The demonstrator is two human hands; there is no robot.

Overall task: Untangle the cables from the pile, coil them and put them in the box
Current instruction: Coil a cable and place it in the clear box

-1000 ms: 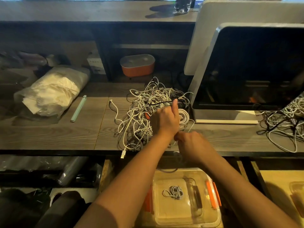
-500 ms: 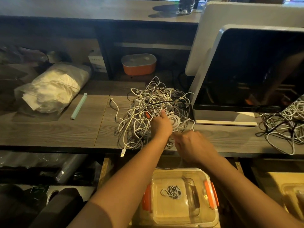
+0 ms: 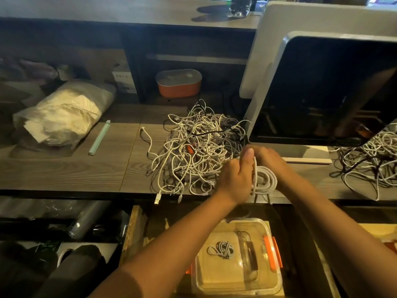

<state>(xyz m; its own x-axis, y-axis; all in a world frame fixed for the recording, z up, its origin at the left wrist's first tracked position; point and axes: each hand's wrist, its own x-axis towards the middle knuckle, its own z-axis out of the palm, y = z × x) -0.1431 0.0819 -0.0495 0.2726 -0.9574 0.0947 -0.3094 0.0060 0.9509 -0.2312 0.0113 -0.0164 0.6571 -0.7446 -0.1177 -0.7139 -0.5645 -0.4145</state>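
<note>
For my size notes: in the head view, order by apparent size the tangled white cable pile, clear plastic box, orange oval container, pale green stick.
1. tangled white cable pile
2. clear plastic box (nearer camera, so unsure)
3. orange oval container
4. pale green stick

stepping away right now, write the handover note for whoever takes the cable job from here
Left hand: grips a white cable coil above the front edge of the desk.
Right hand: holds the same coil from the far side.
Pile: tangled on the desk, just left of the hands.
Box: clear with orange latches, below the desk edge, under the hands.
Done: one coiled cable lies in the box; a second is coiled in hand.
Left: put this coil in the box, then untangle and coil the rest of the pile.
</note>
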